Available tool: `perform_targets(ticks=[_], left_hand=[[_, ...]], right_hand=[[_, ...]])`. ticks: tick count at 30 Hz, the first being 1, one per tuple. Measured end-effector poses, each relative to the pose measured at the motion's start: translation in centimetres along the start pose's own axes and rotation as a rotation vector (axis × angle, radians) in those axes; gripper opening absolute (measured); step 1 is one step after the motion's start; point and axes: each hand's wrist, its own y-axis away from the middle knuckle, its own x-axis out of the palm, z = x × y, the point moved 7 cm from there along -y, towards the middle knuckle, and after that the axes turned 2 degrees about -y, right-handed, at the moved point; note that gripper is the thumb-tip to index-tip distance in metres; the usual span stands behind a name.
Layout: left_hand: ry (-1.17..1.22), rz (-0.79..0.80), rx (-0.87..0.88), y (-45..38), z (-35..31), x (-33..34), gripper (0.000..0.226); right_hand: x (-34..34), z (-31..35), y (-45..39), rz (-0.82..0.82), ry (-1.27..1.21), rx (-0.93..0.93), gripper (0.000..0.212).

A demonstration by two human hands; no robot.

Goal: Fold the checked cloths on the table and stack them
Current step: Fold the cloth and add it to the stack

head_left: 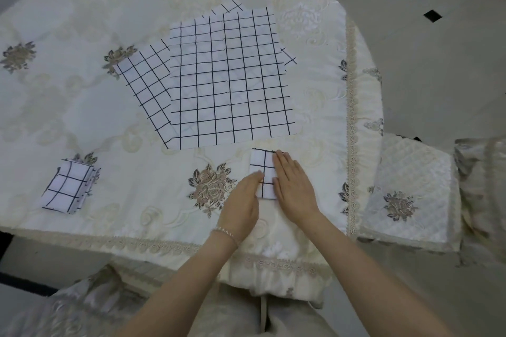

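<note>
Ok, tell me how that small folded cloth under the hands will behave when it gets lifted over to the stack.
The folded cloth is thin fabric in layers, so it will probably sag and may spring open unless pinched. It looks light. Both hands, left hand and right hand, lie flat on it, which suggests the fold needs pressing down. The tablecloth looks smooth, so it may slide.

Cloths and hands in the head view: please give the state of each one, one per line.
Small folded cloth: folded, flat on the table, pressed between both hands.
Stack of folded cloths: folded, piled at the left.
Unfolded cloths: spread flat, overlapping.
Left hand: open, fingers on the cloth.
Right hand: open, flat on the cloth.
</note>
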Motion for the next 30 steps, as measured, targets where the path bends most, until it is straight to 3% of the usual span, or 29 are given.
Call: perform_targets(ticks=[3,8,18,23,30], left_hand=[[-0.417,0.094,0.112,-2.1,1.0,1.1,0.051],[-0.625,0.254,0.099,-3.3,4.3,2.3,0.062],[-0.611,0.274,0.105,-3.3,5.0,2.5,0.063],[-0.613,0.278,0.122,-3.4,4.5,2.5,0.066],[-0.612,0.280,0.161,-3.4,5.3,2.5,0.063]], right_hand=[[-0.1,0.0,0.0,-0.014,0.011,0.005,0.054],[0.1,0.0,0.0,-0.021,0.074,-0.009,0.056],[-0.2,1.0,-0.1,-0.057,0.094,0.068,0.058],[0.7,5.3,-2.0,-0.042,0.079,-0.011,0.061],[1.0,1.8,-1.1,-0.049,0.076,0.068,0.057]])
